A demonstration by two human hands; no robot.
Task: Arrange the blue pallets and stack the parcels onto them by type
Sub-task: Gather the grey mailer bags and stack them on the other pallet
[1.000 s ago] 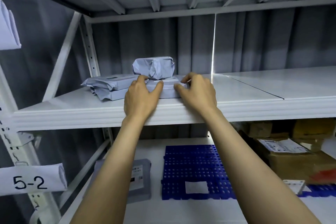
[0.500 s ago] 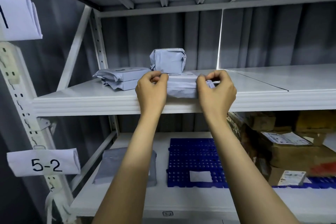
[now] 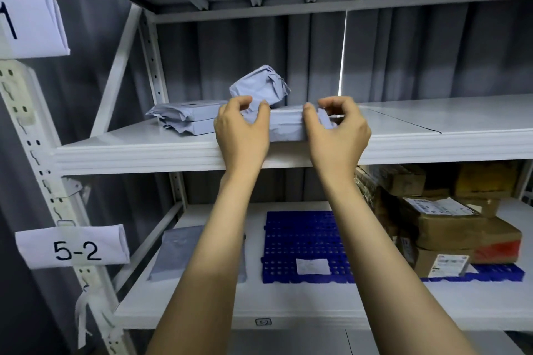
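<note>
1. Two hands share one item in the head view: left hand [image 3: 242, 130] and right hand [image 3: 337, 135] each grip an end of the flat grey plastic-wrapped parcel [image 3: 285, 127], which lies at the front lip of the upper white metal shelf [image 3: 129, 153].
2. Small crumpled grey parcel [image 3: 259, 89] sits tilted at its rear edge, touching the left fingers. It will likely slide, so the person should draw the load out level and slowly.
3. Likely destination is the blue perforated plastic pallet [image 3: 305, 242] on the lower shelf, just beside the brown cardboard boxes [image 3: 450, 228]. Grey wraps go apart from cardboard.
</note>
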